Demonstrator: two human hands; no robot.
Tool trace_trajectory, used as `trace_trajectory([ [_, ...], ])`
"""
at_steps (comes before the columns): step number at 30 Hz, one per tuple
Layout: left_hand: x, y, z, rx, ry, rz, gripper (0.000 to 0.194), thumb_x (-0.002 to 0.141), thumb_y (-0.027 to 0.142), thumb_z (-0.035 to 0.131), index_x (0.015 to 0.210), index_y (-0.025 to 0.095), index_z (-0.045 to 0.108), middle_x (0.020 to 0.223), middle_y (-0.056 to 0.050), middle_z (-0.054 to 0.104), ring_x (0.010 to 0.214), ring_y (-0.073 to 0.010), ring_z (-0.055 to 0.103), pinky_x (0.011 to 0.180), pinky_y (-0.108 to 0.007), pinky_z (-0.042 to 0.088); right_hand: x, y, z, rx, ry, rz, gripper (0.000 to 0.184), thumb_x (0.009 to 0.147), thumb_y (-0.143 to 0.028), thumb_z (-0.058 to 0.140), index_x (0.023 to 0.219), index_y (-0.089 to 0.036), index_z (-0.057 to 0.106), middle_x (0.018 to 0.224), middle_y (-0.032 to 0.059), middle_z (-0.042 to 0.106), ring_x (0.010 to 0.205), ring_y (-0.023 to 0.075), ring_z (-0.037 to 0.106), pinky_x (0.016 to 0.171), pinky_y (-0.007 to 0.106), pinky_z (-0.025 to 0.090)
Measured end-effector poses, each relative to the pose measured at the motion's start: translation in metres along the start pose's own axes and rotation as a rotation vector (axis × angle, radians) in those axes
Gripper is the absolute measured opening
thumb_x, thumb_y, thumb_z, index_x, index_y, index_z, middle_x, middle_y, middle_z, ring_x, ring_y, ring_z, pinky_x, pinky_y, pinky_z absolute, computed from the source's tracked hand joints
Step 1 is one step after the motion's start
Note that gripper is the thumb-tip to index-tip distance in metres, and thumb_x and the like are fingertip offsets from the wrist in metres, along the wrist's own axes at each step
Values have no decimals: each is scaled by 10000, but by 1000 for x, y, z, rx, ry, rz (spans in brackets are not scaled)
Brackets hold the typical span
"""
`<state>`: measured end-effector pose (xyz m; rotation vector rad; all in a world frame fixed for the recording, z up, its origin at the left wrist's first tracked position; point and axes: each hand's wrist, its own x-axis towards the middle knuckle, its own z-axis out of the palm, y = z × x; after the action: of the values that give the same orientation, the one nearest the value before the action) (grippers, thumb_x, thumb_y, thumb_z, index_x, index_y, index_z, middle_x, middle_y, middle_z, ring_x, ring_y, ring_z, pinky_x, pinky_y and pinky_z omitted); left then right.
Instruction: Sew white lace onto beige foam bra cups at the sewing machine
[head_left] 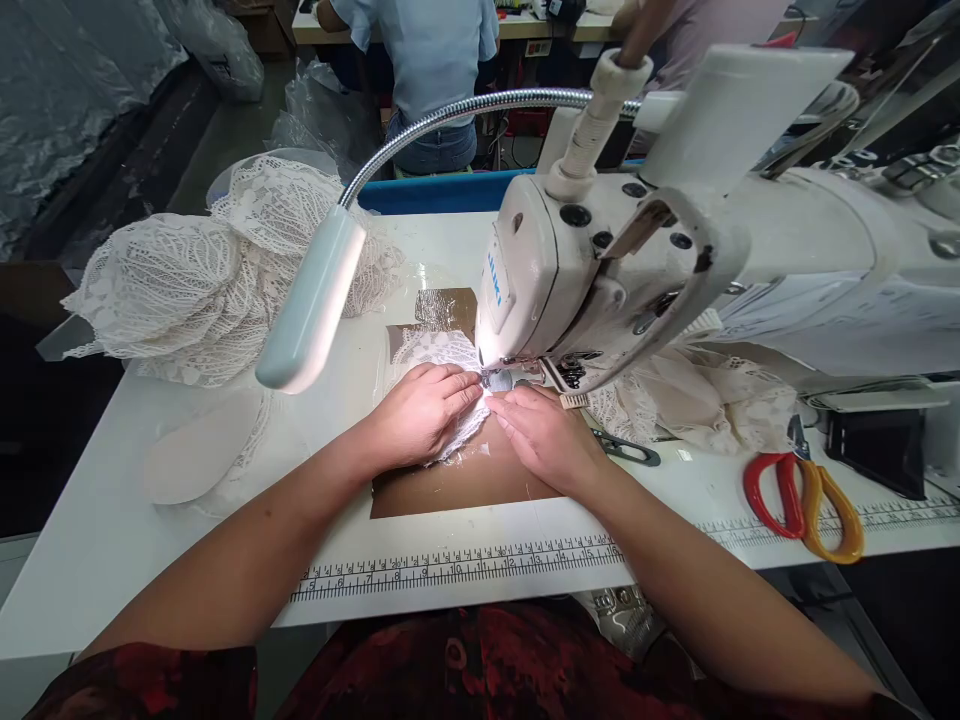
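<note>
A piece of white lace fabric point(435, 350) lies under the needle end of the sewing machine point(525, 280), lit brightly by the lamp. My left hand point(427, 410) rests flat on the lace, its fingertips pointing at the presser foot. Close to the needle on the other side, my right hand point(544, 435) has its fingers bent and pressed together at the lace's right edge. The small part between those fingers is mostly hidden. Under both hands is a brown sheet point(465, 490), taped to the white table point(337, 530).
Stacked lace pieces point(172, 290) are at the left, beside a beige cup-shaped piece point(202, 450). A gooseneck lamp point(315, 300) arches over the work. More lace point(697, 395), thread snips point(626, 447) and red-yellow scissors point(802, 495) lie right. A person point(427, 60) sits beyond.
</note>
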<state>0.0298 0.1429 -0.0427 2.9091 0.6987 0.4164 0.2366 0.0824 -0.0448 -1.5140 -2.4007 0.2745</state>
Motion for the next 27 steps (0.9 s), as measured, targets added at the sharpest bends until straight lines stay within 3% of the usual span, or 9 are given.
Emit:
trace_trajectory([
  [4, 0, -3, -1, -4, 16, -23, 364, 924, 233, 426, 1236, 109, 567, 1278, -130, 589, 1176, -285, 499, 931, -447, 436, 2, 1, 3, -1, -1, 23, 386, 886, -147, 423, 1223, -163, 611, 1112, 95, 666, 985, 214, 575, 829, 320, 452],
  [11, -3, 1, -4, 36, 21, -56, 353, 928, 259, 429, 1223, 135, 577, 1288, -132, 574, 1153, -304, 494, 907, -458, 424, 1, 2, 3, -9, 18, 31, 400, 897, -155, 408, 1245, -188, 602, 1039, 88, 674, 935, 207, 582, 841, 321, 446],
  [17, -6, 9, -10, -4, -39, 24, 349, 931, 306, 432, 1206, 162, 591, 1291, -131, 555, 1114, -280, 506, 915, -444, 411, 0, 1, -1, -40, 83, 102, 348, 895, -191, 417, 1161, -221, 640, 952, 66, 677, 858, 198, 587, 761, 296, 444],
  [24, -8, 6, -8, -14, -63, 103, 339, 951, 238, 403, 1226, 134, 572, 1268, -115, 591, 1104, -248, 514, 903, -418, 428, -1, -3, 1, -94, 19, -17, 356, 880, -131, 413, 1141, -201, 644, 932, 64, 647, 821, 181, 552, 716, 274, 404],
  [27, -8, 5, -5, 12, -63, 113, 349, 954, 212, 396, 1255, 131, 552, 1284, -112, 586, 1105, -245, 518, 883, -407, 437, 0, -6, 1, -156, 19, -5, 353, 879, -130, 416, 1141, -180, 646, 892, 67, 638, 790, 188, 537, 704, 284, 389],
])
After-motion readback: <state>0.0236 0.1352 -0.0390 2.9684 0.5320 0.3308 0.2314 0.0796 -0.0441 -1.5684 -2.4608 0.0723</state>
